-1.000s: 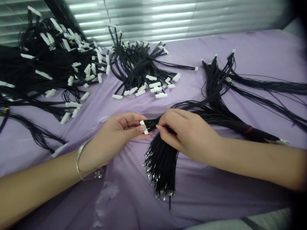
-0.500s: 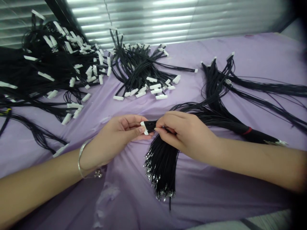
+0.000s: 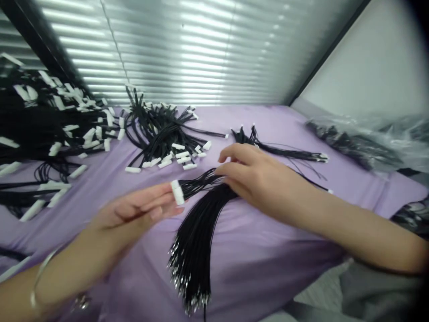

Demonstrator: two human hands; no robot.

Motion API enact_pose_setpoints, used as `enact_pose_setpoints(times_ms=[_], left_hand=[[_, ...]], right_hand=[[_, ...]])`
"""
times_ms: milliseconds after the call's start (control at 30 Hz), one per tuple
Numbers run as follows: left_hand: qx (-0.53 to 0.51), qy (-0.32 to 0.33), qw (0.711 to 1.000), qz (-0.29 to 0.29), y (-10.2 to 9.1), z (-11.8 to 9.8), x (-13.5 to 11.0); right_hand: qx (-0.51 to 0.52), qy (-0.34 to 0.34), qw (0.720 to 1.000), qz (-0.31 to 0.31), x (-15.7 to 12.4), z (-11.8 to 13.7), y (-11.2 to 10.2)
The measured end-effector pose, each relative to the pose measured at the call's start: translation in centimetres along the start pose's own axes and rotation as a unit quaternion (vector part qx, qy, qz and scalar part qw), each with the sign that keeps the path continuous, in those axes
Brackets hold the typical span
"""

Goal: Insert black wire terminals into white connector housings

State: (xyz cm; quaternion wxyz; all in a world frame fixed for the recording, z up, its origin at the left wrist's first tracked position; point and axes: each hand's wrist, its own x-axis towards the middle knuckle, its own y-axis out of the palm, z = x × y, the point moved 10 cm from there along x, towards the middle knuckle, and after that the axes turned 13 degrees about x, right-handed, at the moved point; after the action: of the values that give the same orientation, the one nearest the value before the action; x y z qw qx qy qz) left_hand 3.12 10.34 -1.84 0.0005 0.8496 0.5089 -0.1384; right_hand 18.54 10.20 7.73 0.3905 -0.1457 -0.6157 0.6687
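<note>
A white connector [image 3: 177, 192] with black wires [image 3: 197, 182] running from it lies against the outstretched fingertips of my left hand [image 3: 134, 210]. My left thumb is off the connector, lower down along the fingers. The curled fingers of my right hand [image 3: 258, 174] close around those wires farther right; the exact grip is partly hidden under the hand. Below the two hands, a thick bundle of loose black wires [image 3: 197, 241] with shiny metal terminals at the ends hangs down over the purple cloth [image 3: 241, 250].
Behind lies a pile of wired connectors [image 3: 161, 129]; a bigger heap [image 3: 40, 116] fills the left. More black cables [image 3: 288, 154] lie behind my right hand. Clear plastic bags [image 3: 368, 138] stand at the right, and window blinds [image 3: 187, 58] rise at the back.
The view has swung right and tilted up. My left thumb has come off the white connector and the fingers have straightened. My right hand has moved away from the connector, baring more wire.
</note>
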Motion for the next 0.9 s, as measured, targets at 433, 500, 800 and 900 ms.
enact_pose_setpoints(times_ms=[433, 500, 800, 900], left_hand=[[0.598, 0.167, 0.751, 0.225, 9.3, -1.7, -2.0], [0.596, 0.187, 0.750, 0.216, 9.3, -2.3, -2.1], [0.558, 0.307, 0.756, 0.151, 8.0, -3.0, -3.6], [0.565, 0.300, 0.754, 0.148, 8.2, -2.7, -3.4]], right_hand=[[0.104, 0.077, 0.984, 0.120, -1.0, -6.9, -0.9], [0.092, 0.079, 0.983, 0.140, -0.5, -6.7, -1.2], [-0.116, 0.232, 0.962, -0.084, 0.3, -18.1, -12.7], [-0.148, 0.254, 0.951, -0.095, -2.6, -22.4, -14.0]])
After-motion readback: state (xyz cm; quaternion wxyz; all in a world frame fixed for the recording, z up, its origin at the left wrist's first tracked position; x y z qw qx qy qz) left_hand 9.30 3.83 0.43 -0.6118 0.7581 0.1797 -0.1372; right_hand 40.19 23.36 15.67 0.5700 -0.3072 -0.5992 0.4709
